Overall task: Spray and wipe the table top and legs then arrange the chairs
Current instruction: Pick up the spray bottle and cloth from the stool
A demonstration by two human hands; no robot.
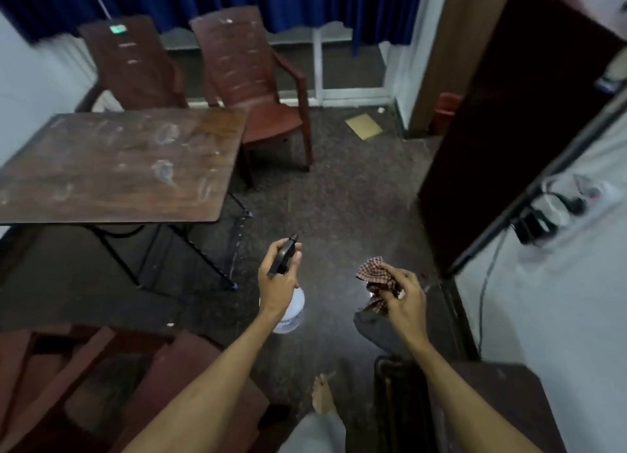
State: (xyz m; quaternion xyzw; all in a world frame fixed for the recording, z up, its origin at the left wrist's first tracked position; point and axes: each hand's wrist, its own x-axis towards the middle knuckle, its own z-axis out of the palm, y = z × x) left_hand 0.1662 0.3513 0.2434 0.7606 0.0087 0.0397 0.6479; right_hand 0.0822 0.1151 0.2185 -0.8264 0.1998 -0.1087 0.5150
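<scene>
Blue curtain (305,1), cardboard (363,126) (on floor).

Desk (101,167): rectangular, brown wood-grain top with rounded corners, on thin black metal legs (118,256). Whitish smears (164,171) and ring marks are spread over the top.

Floor (339,198): dark, speckled.
- Standing on it: the desk; left chair (135,66), brown plastic, behind the desk; right chair (258,89), same kind, at the desk's far right corner.
- Lying on it: flat tan cardboard sheet (363,126) near the far wall; small white scrap (380,110) just beyond the sheet.
</scene>
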